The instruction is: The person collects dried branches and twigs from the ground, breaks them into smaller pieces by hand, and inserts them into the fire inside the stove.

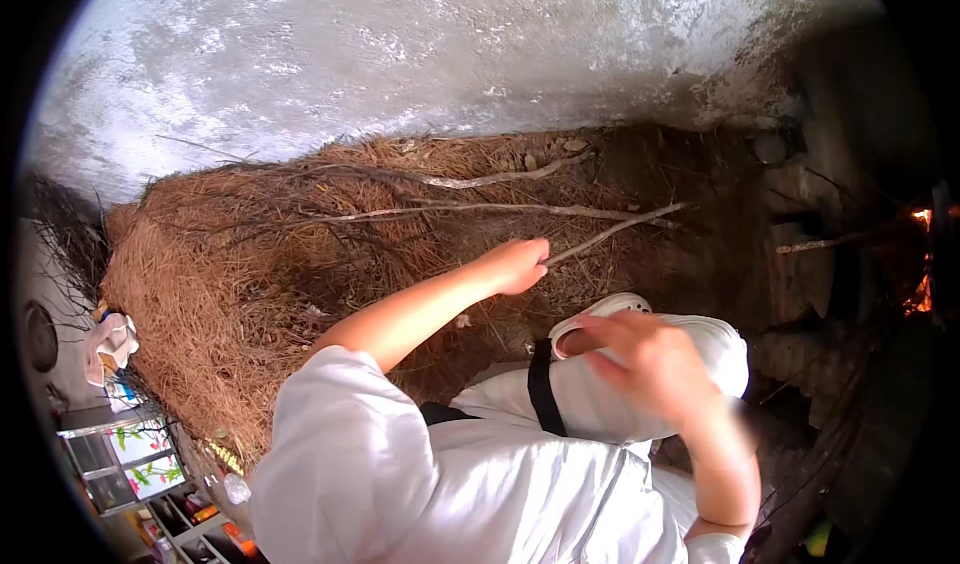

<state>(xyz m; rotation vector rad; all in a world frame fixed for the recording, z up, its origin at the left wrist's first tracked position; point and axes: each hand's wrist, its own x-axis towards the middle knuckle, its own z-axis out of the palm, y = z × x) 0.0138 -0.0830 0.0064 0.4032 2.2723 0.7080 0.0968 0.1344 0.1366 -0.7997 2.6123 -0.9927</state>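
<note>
My left hand (520, 267) is closed around one end of a thin stick (620, 232), which slants up and to the right over the ground. Its far tip lies near a long pale branch (500, 207). My right hand (640, 354) is blurred, in front of my bent leg in white trousers (590, 394). Its thumb and fingers are apart with nothing seen between them. Just behind its fingers is a white clog (628, 304) on my foot.
Dry brown needles and twigs (210, 294) are heaped along the grey wall (400, 54). Fire (918, 294) burns at the far right, with another stick (820, 245) pointing at it. A shelf unit (185, 536) and a white cloth (110, 347) are at the lower left.
</note>
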